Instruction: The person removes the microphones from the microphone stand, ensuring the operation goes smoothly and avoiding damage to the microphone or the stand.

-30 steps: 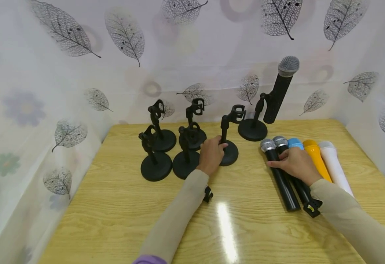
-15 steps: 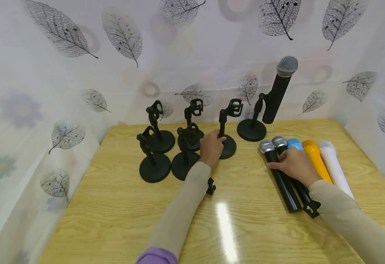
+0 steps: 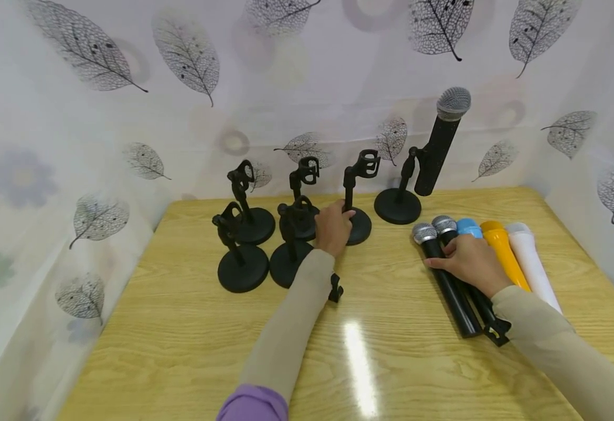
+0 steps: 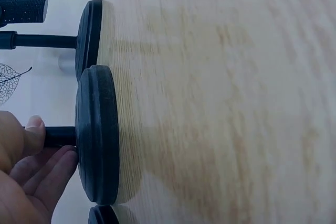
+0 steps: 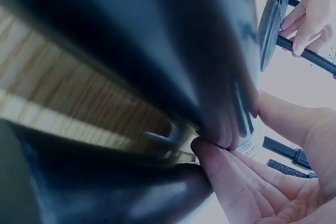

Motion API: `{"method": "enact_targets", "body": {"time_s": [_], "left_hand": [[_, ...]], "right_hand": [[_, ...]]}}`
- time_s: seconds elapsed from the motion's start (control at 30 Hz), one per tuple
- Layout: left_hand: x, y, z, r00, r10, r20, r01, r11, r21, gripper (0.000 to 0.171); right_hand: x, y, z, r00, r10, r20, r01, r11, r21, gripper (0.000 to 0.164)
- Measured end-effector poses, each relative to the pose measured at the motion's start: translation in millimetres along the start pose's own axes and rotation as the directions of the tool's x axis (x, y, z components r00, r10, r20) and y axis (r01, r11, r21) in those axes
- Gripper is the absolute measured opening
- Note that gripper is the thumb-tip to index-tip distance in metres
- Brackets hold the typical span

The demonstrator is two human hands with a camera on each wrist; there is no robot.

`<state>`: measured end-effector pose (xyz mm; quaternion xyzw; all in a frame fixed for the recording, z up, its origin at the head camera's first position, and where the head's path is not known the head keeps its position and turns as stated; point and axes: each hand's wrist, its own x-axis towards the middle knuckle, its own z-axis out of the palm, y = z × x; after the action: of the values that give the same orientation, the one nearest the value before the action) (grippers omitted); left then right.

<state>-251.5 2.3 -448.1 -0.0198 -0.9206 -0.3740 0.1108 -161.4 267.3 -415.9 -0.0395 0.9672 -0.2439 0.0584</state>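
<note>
My left hand (image 3: 333, 227) grips the black pole of a desktop microphone stand (image 3: 359, 227) just above its round base; its clip holds nothing. In the left wrist view, thumb and fingers close round this pole (image 4: 60, 136), and the base stands flat on the wood. My right hand (image 3: 472, 264) pinches the leftmost black microphone (image 3: 453, 298), which lies on the table with its silver mesh head pointing away. A second black microphone (image 3: 445, 224) lies close beside it, partly under the hand. Up close, the right wrist view shows the pinched microphone's dark body (image 5: 173, 40).
Several black stands, including one at front left (image 3: 242, 269), cluster left of my left hand. A stand at the back right (image 3: 397, 206) carries an upright, tilted microphone (image 3: 438, 149). Blue (image 3: 468, 227), yellow (image 3: 506, 254) and white (image 3: 534, 263) microphones lie on the wooden table (image 3: 180, 351).
My left hand has slid the stand away towards the back wall, nearer the stand that carries a microphone. The right hand stays at the black microphone. The head view has shifted slightly.
</note>
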Motion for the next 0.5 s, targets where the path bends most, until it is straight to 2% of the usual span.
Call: {"method": "enact_targets", "body": {"time_s": [0.27,0.5], "left_hand": [[4.2,-1.1,0.5,1.000,-0.025,-0.009,0.025,0.999,-0.023,0.019],[1.8,-4.0,1.3,1.000,-0.007,0.012,0.008,0.999,-0.053,0.021]], "right_hand": [[-0.7,1.0,2.2,0.999,-0.037,-0.032,0.036,0.999,-0.017,0.054],[-3.2,0.3,2.6,0.998,-0.058,-0.029,0.057,0.998,-0.026,0.039]]}}
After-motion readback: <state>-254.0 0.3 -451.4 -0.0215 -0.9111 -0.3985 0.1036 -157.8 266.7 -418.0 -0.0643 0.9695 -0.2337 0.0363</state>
